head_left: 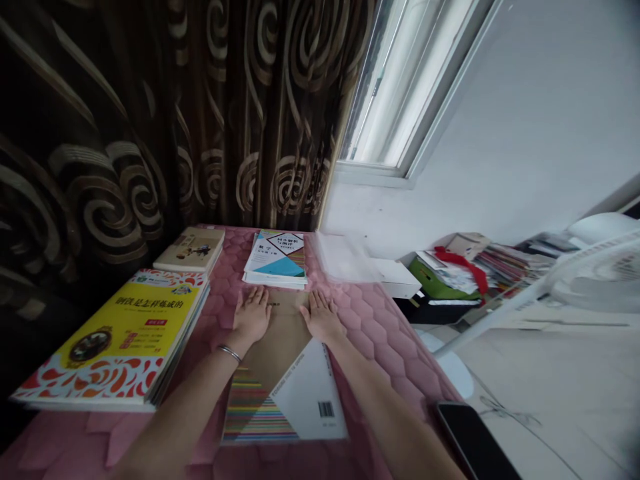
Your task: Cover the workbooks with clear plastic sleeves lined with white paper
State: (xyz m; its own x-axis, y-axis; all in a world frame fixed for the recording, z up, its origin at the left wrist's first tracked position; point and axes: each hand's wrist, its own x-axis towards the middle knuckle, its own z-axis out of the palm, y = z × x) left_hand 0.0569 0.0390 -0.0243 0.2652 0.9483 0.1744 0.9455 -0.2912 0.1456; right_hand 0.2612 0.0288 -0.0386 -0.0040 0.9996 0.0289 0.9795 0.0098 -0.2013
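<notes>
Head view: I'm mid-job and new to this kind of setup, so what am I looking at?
There is no machine here: these are a person's bare hands, seen from a camera worn on their head, looking forward and down. The left hand and right hand lie open on a striped book, neither closed around anything. The pink quilted cover beneath also carries a yellow book stack and a beige book at left, a white-and-blue book stack and translucent plastic farther back.
</notes>
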